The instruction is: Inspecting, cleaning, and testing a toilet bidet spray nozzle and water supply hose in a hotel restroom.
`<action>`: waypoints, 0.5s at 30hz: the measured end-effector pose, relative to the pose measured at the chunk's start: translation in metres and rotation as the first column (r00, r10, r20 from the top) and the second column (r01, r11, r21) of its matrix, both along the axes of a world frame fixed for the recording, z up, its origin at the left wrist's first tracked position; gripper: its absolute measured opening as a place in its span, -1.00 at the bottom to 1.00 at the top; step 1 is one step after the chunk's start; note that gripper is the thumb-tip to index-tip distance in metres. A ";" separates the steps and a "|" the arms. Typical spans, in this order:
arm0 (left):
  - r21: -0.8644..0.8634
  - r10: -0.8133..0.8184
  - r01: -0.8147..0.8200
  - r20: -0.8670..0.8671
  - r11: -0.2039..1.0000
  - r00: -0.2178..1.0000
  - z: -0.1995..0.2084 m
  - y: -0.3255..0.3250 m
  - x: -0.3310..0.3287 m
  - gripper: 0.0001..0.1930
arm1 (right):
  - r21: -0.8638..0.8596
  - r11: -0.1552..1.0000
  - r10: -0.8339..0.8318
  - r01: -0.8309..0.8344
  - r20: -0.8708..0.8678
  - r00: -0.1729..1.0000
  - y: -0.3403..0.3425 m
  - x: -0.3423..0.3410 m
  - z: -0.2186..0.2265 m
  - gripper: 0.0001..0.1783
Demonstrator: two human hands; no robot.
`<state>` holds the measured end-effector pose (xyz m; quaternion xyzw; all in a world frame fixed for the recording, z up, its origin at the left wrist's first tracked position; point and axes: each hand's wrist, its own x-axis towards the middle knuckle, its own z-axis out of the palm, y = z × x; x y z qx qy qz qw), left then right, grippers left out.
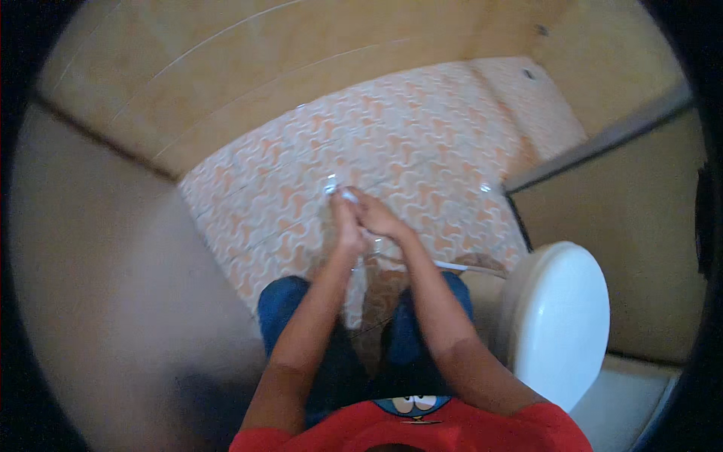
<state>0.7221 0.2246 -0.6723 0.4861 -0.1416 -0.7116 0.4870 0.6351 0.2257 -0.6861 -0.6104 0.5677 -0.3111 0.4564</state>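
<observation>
My two hands meet in front of me, above the patterned floor. My left hand (pixel 346 228) is pressed up against my right hand (pixel 378 216), its fingers pointing forward. The right fingers curl over toward the left ones. A small whitish patch (pixel 349 196) shows at the fingertips; whether it is a held object, foam or a glint I cannot make out. The palms and whatever lies between them are hidden. Below the hands, a pale shiny streak (pixel 355 297) shows on the floor between my knees in blue jeans (pixel 284 305).
At my right stands a white toilet (pixel 561 324) with its lid facing up. A thin white pipe or hose (pixel 459 266) runs beside its base. The floor (pixel 263 196) has wavy orange and white tiles with bright glints. Yellowish walls (pixel 226 60) and a grey partition edge (pixel 602 139) surround it.
</observation>
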 end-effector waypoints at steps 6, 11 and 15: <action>0.046 0.229 -0.226 -0.083 0.973 0.970 0.031 0.005 0.009 -0.60 | 0.345 0.909 0.006 -0.236 0.553 0.833 0.000 0.011 0.063 -0.57; 0.029 0.237 -0.235 -0.067 0.972 0.969 0.070 0.004 0.025 -0.65 | 0.404 0.850 -0.032 -0.337 0.680 0.733 0.001 0.019 0.071 -0.60; -0.168 0.262 -0.242 0.107 0.956 0.959 0.083 0.011 0.020 -0.64 | 0.415 0.895 -0.166 -0.165 0.653 0.739 0.004 0.025 0.076 -0.57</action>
